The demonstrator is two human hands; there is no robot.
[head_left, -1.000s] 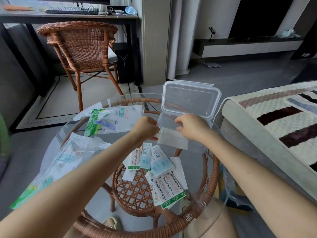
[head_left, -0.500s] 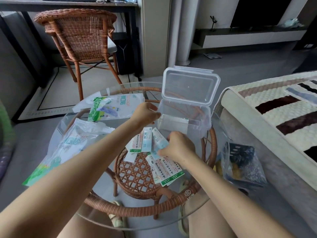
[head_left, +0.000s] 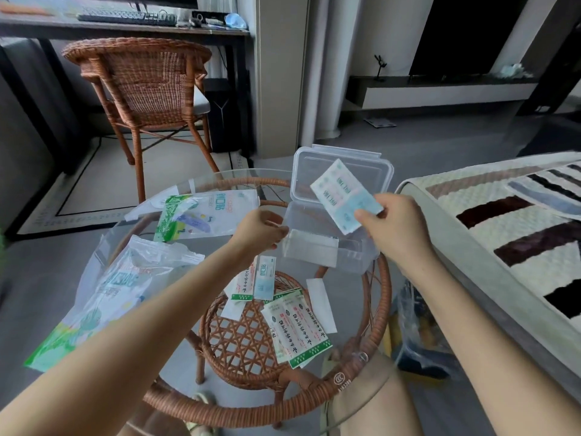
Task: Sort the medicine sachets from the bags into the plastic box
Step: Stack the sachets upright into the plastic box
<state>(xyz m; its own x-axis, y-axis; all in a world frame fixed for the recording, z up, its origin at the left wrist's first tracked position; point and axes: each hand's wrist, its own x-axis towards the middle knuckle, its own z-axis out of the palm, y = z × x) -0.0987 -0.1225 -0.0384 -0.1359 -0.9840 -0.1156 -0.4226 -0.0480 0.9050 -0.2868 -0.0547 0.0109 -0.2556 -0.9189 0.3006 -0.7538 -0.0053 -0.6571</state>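
Your right hand pinches blue sachets above the plastic box; your left hand grips the box's wall beside it

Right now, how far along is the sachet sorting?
Early on. Done: the plastic box stands open with a white sachet inside. In hand: the right hand pinches blue-and-white sachets above the box; the left hand is at its left rim. Left: green-edged sachets, a blue sachet and white strips lie on the glass table. Whether the bags hold more cannot be seen.
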